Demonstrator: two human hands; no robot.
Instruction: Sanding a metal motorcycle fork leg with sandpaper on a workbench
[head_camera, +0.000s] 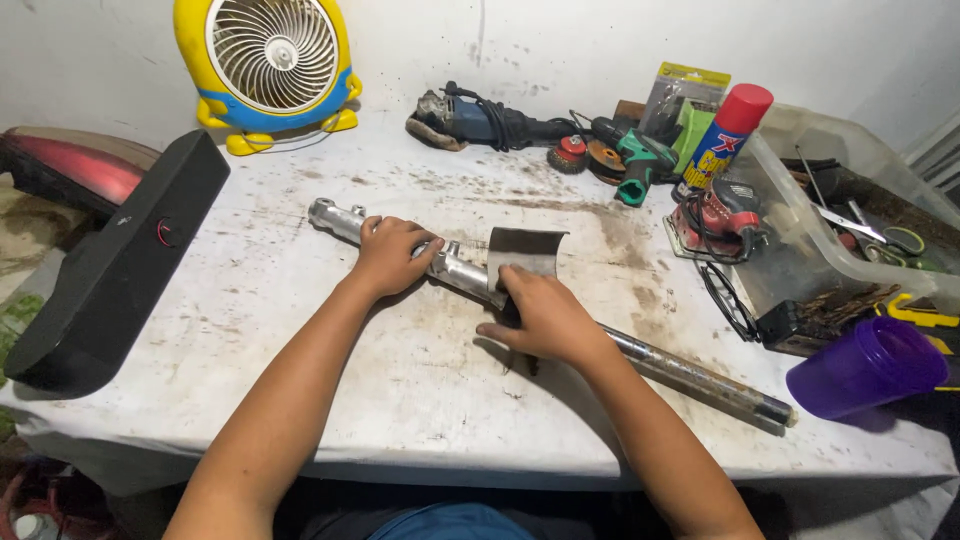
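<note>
A long metal tube (690, 375), shiny at its left end and rusty toward the right, lies diagonally across the stained white table (300, 330). My left hand (392, 253) grips the shiny upper part of the tube near its left end. My right hand (540, 315) presses a grey sheet of sandpaper (528, 250) against the tube at its middle, fingers curled over the sheet's lower edge. The sheet's upper part stands free above the tube.
A yellow and blue fan (270, 65) stands at the back left, a black speaker bar (115, 265) at the left edge. Angle grinder (480, 120), green tool (640, 160), spray can (728, 135), sander (722, 220), clear tool bin (860, 190) and purple cup (865, 365) crowd the right.
</note>
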